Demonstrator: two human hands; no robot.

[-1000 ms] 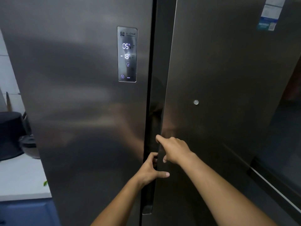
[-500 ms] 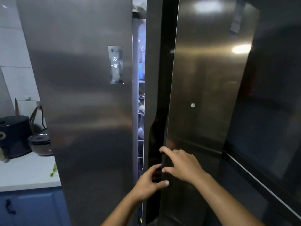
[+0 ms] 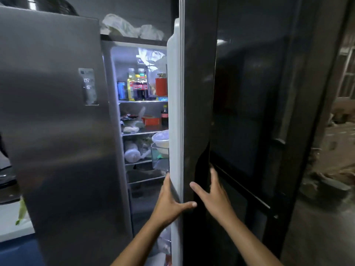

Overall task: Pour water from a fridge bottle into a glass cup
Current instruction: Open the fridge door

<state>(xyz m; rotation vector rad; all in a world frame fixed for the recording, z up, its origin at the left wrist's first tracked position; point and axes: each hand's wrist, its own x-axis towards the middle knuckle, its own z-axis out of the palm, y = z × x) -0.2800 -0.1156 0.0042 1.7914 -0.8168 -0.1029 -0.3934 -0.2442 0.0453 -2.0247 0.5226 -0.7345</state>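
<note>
The fridge's right door (image 3: 199,93) stands swung out, edge-on to me, and the lit shelves show through the gap. Several bottles (image 3: 141,85) stand on the top shelf: a yellow one (image 3: 131,83) and dark cola ones, next to a blue can (image 3: 122,90). My left hand (image 3: 169,204) grips the door's white edge, fingers on the inner side and thumb on the outer side. My right hand (image 3: 213,196) rests on the door's dark outer face with fingers spread. No glass cup is in view.
The left door (image 3: 57,131) is closed, with a lit display panel (image 3: 88,86). A red container (image 3: 161,86) stands on the top shelf. A bowl (image 3: 161,139) sits in the door bin. A white counter (image 3: 11,223) lies at far left. Bags lie on top of the fridge.
The right door has swung much further out, exposing the shelves. My left hand now wraps the door's edge, and my right hand has spread flat on the outer face.
</note>
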